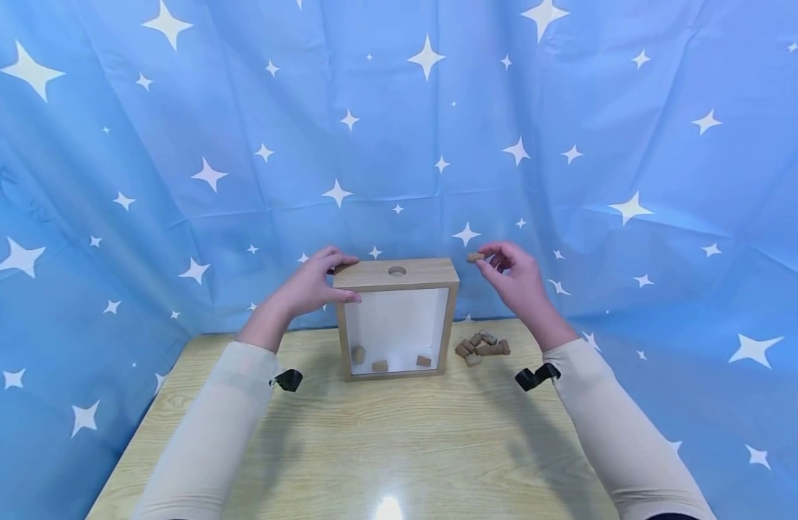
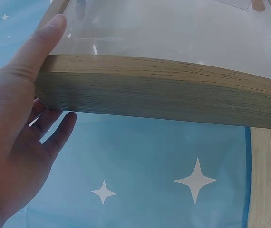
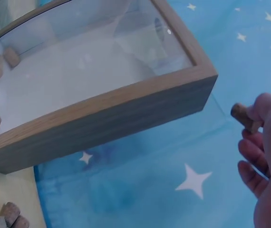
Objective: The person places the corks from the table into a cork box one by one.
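A wooden shadow box [image 1: 449, 325] with a clear front and a round hole [image 1: 396, 271] in its top stands upright on the table. Inside, at the bottom, lie three corks, one of them a cork [image 1: 380, 366] near the middle. My left hand [image 1: 314, 283] grips the box's top left corner, thumb on the front and fingers behind, as the left wrist view also shows. To the right of the box, level with its top, my right hand [image 1: 517, 276] pinches a cork [image 3: 241, 116] between thumb and fingertips, apart from the box.
A small pile of corks [image 1: 489, 349] lies on the table to the right of the box. The wooden table [image 1: 347, 448] extends in front. Behind and at both sides hangs a blue curtain [image 1: 386, 159] with white stars.
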Tool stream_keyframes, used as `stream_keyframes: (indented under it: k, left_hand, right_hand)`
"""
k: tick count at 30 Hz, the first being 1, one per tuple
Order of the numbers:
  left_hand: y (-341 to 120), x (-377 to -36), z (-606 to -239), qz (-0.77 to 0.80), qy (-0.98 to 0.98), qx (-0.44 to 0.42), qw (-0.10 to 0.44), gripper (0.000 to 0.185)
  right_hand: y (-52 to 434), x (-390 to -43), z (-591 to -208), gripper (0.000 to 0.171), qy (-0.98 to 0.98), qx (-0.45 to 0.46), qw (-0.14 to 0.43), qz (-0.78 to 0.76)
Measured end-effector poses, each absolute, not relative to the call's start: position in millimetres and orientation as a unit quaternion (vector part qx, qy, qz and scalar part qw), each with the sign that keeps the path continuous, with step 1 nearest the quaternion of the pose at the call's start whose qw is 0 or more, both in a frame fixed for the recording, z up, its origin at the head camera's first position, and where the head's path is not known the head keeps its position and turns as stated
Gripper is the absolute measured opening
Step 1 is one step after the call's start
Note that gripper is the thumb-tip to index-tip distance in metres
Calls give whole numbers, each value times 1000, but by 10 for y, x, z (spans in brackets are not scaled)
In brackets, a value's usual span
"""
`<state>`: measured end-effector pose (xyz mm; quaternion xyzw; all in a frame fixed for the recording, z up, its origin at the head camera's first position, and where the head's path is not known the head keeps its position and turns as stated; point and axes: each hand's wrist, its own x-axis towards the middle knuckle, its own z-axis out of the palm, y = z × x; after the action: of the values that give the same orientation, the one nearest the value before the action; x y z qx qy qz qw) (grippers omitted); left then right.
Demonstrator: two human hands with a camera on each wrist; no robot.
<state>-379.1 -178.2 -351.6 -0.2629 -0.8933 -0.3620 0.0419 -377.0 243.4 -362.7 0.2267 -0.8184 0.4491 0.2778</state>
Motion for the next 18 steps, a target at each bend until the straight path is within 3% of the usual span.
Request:
stream_keyframes:
  k: [18]
  left_hand:
    - [-1774,-3788,-3539,-342,-899,-266,57,77]
  right_hand:
    - [1999,-3789,-3351,20,-816,307,241,427]
